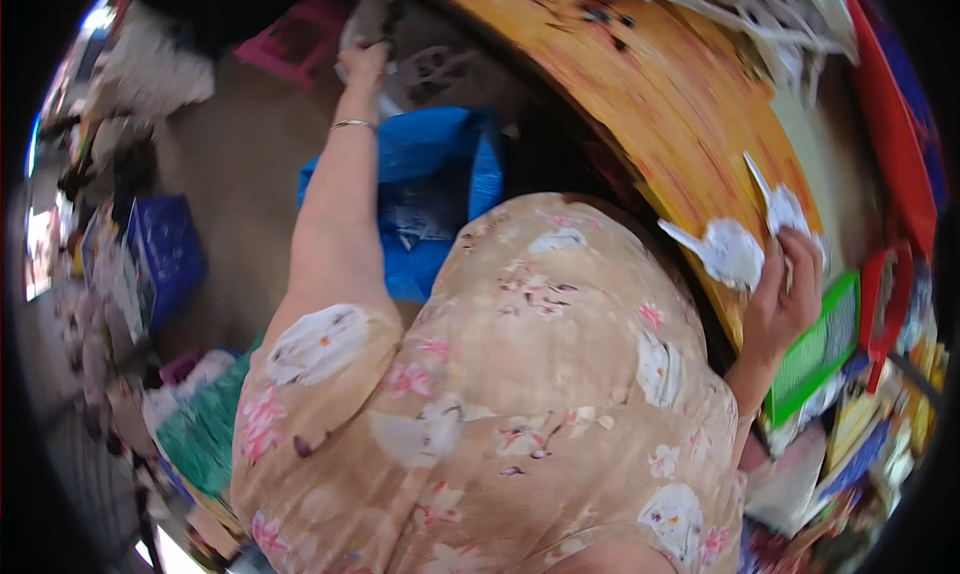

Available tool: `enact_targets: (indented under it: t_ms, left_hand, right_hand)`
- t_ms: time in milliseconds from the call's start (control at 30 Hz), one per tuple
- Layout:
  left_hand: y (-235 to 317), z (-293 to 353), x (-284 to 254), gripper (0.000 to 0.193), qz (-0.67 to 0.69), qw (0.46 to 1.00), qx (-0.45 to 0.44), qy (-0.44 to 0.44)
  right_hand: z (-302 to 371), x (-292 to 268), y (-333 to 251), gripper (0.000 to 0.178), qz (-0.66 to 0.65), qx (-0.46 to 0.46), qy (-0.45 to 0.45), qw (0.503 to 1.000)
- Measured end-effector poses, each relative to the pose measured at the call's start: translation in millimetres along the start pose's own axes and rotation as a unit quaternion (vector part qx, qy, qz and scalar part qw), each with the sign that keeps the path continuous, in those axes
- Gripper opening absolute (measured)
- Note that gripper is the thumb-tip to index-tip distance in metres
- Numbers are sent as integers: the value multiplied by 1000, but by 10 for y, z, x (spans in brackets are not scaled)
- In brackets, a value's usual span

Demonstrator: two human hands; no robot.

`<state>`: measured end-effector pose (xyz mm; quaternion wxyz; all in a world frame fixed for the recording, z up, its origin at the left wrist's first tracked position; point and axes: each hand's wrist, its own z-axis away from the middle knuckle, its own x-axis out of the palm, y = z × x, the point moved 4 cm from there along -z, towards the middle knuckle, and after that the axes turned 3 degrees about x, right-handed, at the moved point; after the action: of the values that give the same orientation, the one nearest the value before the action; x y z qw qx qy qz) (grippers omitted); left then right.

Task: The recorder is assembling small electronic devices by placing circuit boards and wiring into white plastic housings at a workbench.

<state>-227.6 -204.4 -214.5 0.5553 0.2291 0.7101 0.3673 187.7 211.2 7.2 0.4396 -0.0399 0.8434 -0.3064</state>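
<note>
My left arm reaches far forward, past an open blue bag (425, 134) on the floor. At its end my left hand (364, 62) is closed on a pale, blurred thing (370, 19), perhaps a plastic bag. Just right of that hand, greyish material with white shapes (440, 69) shows in shadow. My right hand (790, 289) rests at the near end of an orange wooden table, its fingers closed on a white piece with a narrow tail (786, 209). A second such white piece (733, 254) lies beside it, left of my fingers.
The curved orange table (640, 74) carries small dark bits and a heap of white strips (750, 9) at its far end. A green-rimmed tray (820, 344) and a red handled thing (882, 304) stand right. Leftward are a pink stool (295, 44), purple-blue bin (168, 259) and green bag (205, 414).
</note>
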Motion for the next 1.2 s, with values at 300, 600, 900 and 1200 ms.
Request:
enact_targets:
  t_ms: [300, 600, 900, 1200]
  left_hand:
    - [458, 126, 147, 38, -47, 984, 134, -108]
    - [1366, 582, -186, 35, -81, 954, 288, -10]
    - [3427, 3166, 111, 32, 171, 729, 527, -402]
    - [3890, 3877, 589, 67, 72, 517, 696, -494]
  right_hand:
    - [31, -406, 262, 9, 18, 10, 96, 995]
    - [324, -382, 432, 41, 38, 11, -51, 998]
    - [378, -148, 429, 53, 58, 5, -103, 993]
    - [511, -485, 498, 30, 114, 25, 68, 991]
